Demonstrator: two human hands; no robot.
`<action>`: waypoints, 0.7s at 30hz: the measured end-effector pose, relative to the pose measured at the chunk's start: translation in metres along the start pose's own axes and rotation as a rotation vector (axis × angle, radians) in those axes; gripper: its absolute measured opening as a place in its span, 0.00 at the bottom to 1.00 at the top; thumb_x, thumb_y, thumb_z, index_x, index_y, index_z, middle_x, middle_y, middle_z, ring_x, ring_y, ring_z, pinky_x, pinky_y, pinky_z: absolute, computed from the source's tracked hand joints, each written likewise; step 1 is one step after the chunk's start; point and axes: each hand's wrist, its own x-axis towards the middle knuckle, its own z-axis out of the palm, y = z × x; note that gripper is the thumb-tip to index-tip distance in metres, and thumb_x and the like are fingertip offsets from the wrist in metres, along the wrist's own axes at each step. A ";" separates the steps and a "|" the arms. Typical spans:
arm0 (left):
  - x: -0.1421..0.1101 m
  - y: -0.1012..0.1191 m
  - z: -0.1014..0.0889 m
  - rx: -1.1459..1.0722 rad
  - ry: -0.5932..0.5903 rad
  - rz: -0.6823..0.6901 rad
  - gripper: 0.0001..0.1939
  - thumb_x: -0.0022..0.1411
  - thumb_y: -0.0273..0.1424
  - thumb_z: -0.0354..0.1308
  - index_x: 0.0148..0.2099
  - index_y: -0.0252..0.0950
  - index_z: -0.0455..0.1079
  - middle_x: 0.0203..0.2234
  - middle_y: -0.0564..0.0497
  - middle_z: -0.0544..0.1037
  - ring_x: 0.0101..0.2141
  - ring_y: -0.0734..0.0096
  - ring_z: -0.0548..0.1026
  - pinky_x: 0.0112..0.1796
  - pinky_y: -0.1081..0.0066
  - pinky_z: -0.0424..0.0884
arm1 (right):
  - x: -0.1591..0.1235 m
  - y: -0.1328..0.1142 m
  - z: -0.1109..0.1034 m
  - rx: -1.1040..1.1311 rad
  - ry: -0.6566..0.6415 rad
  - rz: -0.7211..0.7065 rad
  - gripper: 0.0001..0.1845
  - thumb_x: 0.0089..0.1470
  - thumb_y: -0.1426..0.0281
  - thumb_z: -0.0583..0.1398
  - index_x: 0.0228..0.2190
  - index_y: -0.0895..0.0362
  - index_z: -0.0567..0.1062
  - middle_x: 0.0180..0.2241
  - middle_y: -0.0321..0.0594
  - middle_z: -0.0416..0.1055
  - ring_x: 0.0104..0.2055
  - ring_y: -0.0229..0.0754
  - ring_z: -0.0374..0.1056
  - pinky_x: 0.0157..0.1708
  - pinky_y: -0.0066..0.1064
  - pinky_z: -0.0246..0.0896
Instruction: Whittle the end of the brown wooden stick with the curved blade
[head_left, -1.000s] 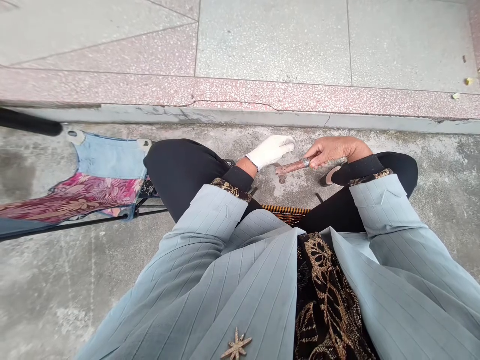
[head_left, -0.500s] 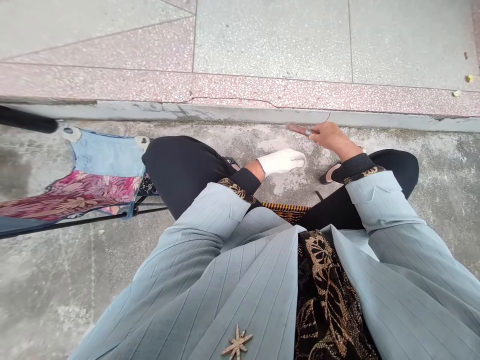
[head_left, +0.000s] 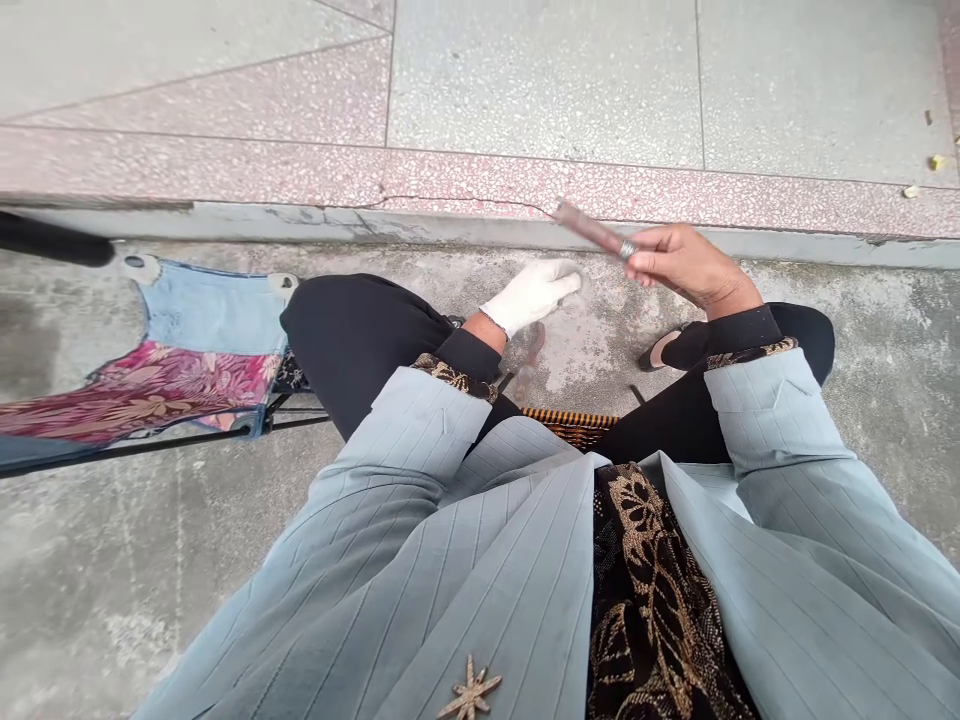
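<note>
Raised since the earlier frame: the bar (head_left: 592, 230), a short rust-brown rod, now sits higher in view and tilts up and away, its far end over the pink terrazzo kerb (head_left: 450, 175), clear of the ground. Right hand (head_left: 686, 265), bare, has its fingers curled closed around the near end of the bar, a firm-looking hold. A silver band shows at the grip; cannot tell whether it is a ring or a collar on the bar. Left hand (head_left: 531, 297) has shifted left and sits in a white glove, fingers together and extended, low over the concrete (head_left: 600, 350). Nothing visible in its grasp. Contact with the ground cannot be confirmed. A pale, scuffed patch lies just ahead of the glove, and a reddish smear lies below it. Hands work well apart, in the space between the black-trousered knees (head_left: 352, 340). Grey pinstripe sleeves (head_left: 780, 420) extend to both wrists. Woven mat edge (head_left: 570, 427) lies below the hands, near the shins.
</note>
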 end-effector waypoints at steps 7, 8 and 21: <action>-0.005 0.015 0.030 0.134 -0.307 0.079 0.13 0.63 0.36 0.56 0.35 0.34 0.77 0.28 0.49 0.78 0.30 0.69 0.72 0.36 0.69 0.65 | 0.021 0.022 0.011 -0.298 0.321 0.291 0.11 0.62 0.68 0.64 0.27 0.57 0.74 0.24 0.37 0.68 0.27 0.38 0.61 0.31 0.33 0.56; -0.005 0.016 0.031 0.124 -0.318 0.072 0.12 0.62 0.36 0.57 0.35 0.34 0.77 0.28 0.49 0.79 0.30 0.69 0.72 0.36 0.69 0.66 | 0.024 0.025 0.013 -0.449 0.300 0.333 0.10 0.62 0.68 0.64 0.28 0.57 0.75 0.25 0.39 0.69 0.29 0.40 0.63 0.32 0.34 0.56; 0.003 0.002 -0.008 -0.016 -0.038 -0.048 0.10 0.60 0.34 0.54 0.30 0.34 0.70 0.20 0.54 0.71 0.24 0.74 0.66 0.30 0.71 0.60 | 0.017 0.020 0.027 -0.496 -0.628 0.289 0.08 0.55 0.66 0.63 0.28 0.57 0.78 0.25 0.35 0.71 0.28 0.38 0.65 0.33 0.32 0.57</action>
